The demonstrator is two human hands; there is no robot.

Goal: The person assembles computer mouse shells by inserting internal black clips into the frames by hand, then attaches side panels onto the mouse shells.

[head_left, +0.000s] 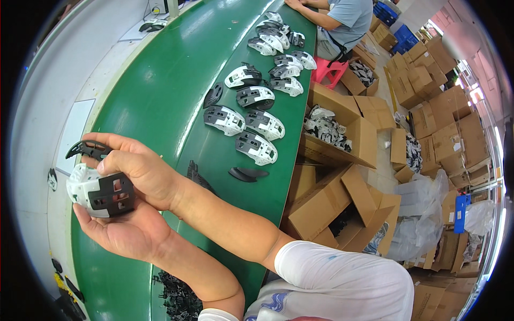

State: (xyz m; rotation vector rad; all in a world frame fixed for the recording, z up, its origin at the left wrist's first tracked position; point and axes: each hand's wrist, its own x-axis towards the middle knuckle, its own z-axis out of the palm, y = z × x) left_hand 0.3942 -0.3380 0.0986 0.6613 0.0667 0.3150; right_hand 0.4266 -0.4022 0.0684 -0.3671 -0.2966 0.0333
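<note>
My left hand (126, 231) cups a rounded white-and-black plastic shell (110, 197) with square cutouts, shaped like a computer mouse cover. Just above it, my right hand (126, 158) is closed on a thin, curved black plastic piece (90, 149), its thumb near the shell's top edge. The black piece and the shell look apart. Both hands are over the left side of the green table (160, 107). Several similar white-and-black shells (258, 147) lie in a cluster beyond my right forearm, with loose curved black pieces (247, 174) nearby.
A pile of small black parts (179, 297) lies by my left forearm. Open cardboard boxes (321, 206) stand along the table's right side, one holding white parts (324, 128). Another person (350, 21) sits at the far end near a pink stool (328, 72).
</note>
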